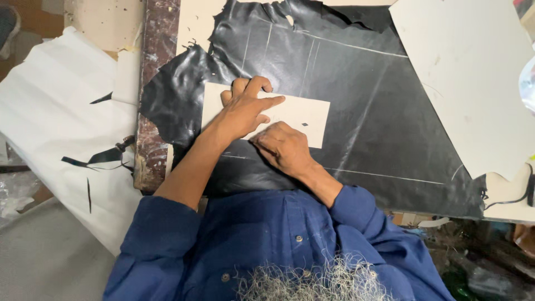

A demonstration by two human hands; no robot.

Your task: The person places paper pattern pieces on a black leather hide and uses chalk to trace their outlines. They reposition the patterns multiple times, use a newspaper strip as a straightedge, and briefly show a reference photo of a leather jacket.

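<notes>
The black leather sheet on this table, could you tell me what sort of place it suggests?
Probably a leather-cutting workshop: black leather marked with lines, a card template pressed under both hands, offcuts beside the table.

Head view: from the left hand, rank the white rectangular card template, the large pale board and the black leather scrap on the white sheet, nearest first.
1. White rectangular card template: directly under the left hand, touching.
2. Black leather scrap: image-left, off the table edge.
3. Large pale board: far image-right, over the leather hide.

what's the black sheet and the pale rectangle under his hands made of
Black sheet: probably leather, glossy and creased, with ragged edges and pale marking lines. Pale rectangle: likely stiff matte card, flat and clean-edged, pressed by the left hand; right hand at its lower edge.
</notes>
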